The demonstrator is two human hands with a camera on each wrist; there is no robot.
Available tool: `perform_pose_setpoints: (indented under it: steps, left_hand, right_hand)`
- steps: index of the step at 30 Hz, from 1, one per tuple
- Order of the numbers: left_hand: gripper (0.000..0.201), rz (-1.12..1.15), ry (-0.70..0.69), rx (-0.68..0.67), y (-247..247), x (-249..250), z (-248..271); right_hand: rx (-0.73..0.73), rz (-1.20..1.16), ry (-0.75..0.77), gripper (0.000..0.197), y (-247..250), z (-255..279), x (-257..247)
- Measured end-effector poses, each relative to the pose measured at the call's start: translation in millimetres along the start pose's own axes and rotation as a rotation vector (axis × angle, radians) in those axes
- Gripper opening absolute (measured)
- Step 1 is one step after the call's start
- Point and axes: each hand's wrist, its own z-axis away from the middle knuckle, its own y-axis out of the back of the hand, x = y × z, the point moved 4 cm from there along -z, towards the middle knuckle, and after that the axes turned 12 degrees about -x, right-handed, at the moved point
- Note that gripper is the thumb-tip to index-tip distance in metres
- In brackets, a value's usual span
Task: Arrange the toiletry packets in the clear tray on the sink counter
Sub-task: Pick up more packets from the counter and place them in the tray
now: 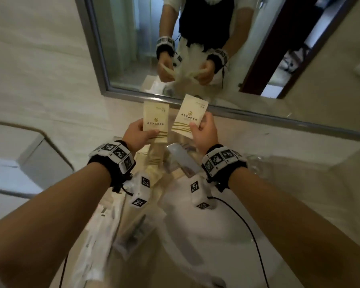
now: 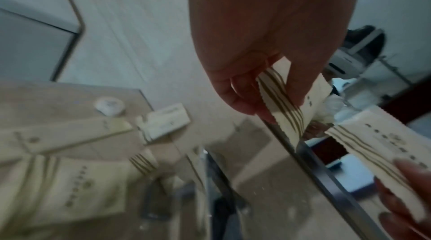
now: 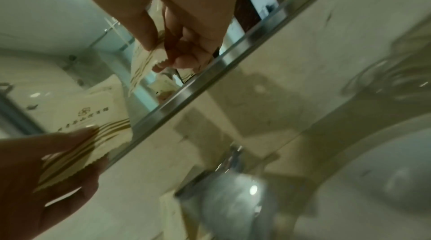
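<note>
Two cream toiletry packets with gold stripes are held up in front of the mirror. My left hand (image 1: 152,133) pinches the left packet (image 1: 155,118) by its lower edge, thumb on the front; the left wrist view shows that hand (image 2: 277,96) on the striped end of the packet (image 2: 289,120). My right hand (image 1: 197,125) pinches the right packet (image 1: 192,114), which tilts right; the right wrist view shows this hand (image 3: 161,54) on the packet's (image 3: 140,70) serrated edge. More cream packets (image 1: 154,161) lie blurred on the counter below; I cannot make out the clear tray's outline.
A chrome faucet (image 1: 183,159) stands just under my right hand, above the white sink basin (image 1: 195,225). On the counter left of the sink lie a long cream box (image 2: 70,133), a small box (image 2: 163,122) and a round soap (image 2: 109,105). The mirror frame (image 1: 258,117) runs close behind.
</note>
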Motion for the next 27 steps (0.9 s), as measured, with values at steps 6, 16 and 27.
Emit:
perform_pose_setpoints:
  steps: [6, 16, 27]
  left_hand:
    - [0.034, -0.039, -0.043, -0.206, -126.5, 46.0, -10.0]
    - [0.035, -0.092, -0.014, -0.491, -325.6, 45.6, -4.3]
    - [0.037, -0.172, 0.076, -0.605, -456.9, 6.1, 3.8]
  right_hand:
    - [0.182, 0.019, -0.079, 0.026, 130.1, 38.4, 34.5]
    - [0.459, 0.010, -0.334, 0.009, 298.9, 129.2, 150.1]
    - [0.603, -0.174, -0.642, 0.022, 379.7, 214.7, 271.9]
